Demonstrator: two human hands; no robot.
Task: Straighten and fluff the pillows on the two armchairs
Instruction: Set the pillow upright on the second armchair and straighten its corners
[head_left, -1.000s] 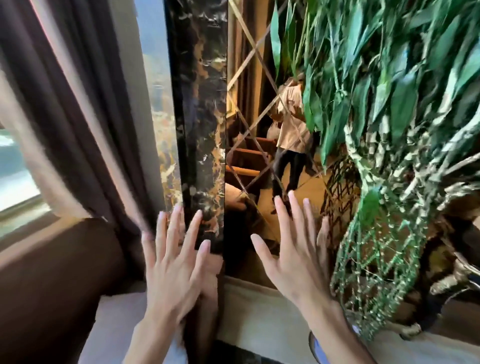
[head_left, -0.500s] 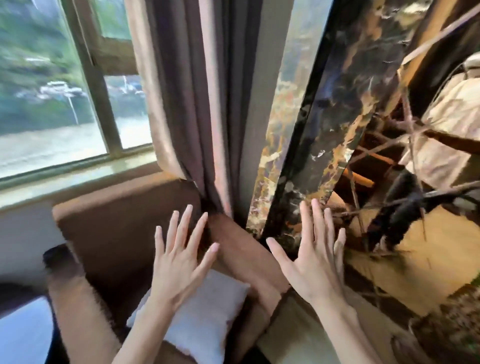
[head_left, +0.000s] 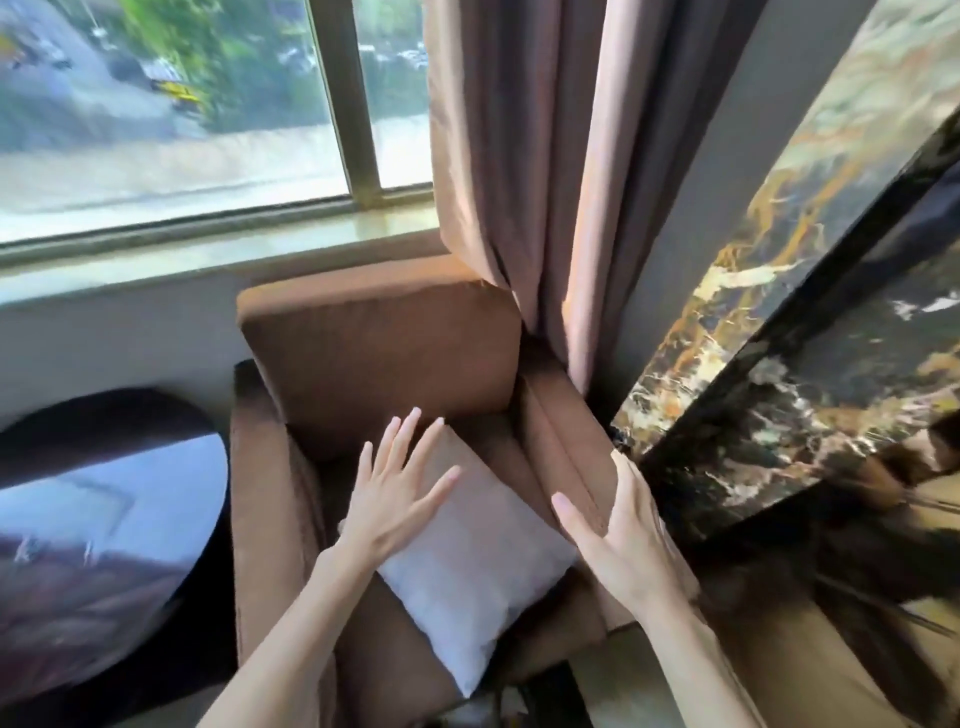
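**Hands Above the Cushion, Nothing Gripped**

The brown fabric armchair (head_left: 374, 358) is cut off at the bottom edge of the view; its front is not visible; the right armrest is partly hidden behind the right hand (head_left: 621, 530). The white square pillow (head_left: 478, 561) lies flat on the seat, turned corner-forward like a diamond; its upper left part is hidden behind the left hand (head_left: 395, 499). The glossy black round side table (head_left: 104, 525) stands just left of the armchair; it is cut off by the left edge, and its top shows only blurred reflections. The view through the window (head_left: 166, 104) is smeared and hard to make out; no writing or label can be read anywhere.

Left hand: fingers straight and spread, palm down, over the pillow; whether it touches the fabric cannot be told. Right hand: fingers straight, thumb held apart, beside the right armrest; it holds nothing; contact with the armrest cannot be told.

The brown pleated curtain (head_left: 524, 156) hangs behind the armchair's back corner; the dark gold-veined marble panel (head_left: 769, 338) stands to the right.
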